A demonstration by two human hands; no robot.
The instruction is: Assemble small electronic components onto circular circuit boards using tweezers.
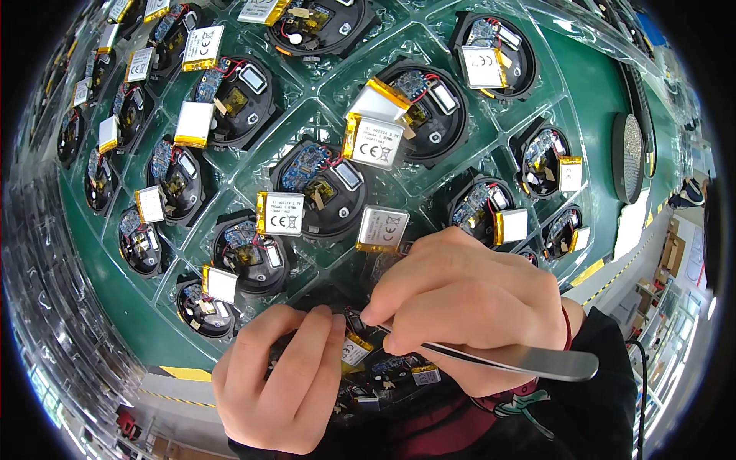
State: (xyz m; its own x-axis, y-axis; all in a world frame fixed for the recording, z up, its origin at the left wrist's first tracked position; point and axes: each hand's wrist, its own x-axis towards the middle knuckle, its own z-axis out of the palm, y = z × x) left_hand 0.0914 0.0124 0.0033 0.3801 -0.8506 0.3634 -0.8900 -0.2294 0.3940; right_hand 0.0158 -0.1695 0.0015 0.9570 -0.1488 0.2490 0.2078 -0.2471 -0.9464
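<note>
My right hand (475,314) pinches a pair of steel tweezers (529,360), whose broad end sticks out to the right beneath my palm. The tips point left, towards the gap between my hands, where their contact is hidden. My left hand (280,379) curls its fingers over a round black housing, mostly covered by the hands. A small silver battery pouch with yellow tape (354,351) shows just below the tweezers' tips. Beyond my right fingers another battery pouch (383,228) lies by a partly hidden housing.
A clear plastic tray (313,90) on a green mat (111,287) holds several round black housings (326,188) with blue circuit boards, thin wires and battery pouches. Stacked clear trays (57,307) rise at the left. A dark round object with a speckled face (630,157) lies at the right.
</note>
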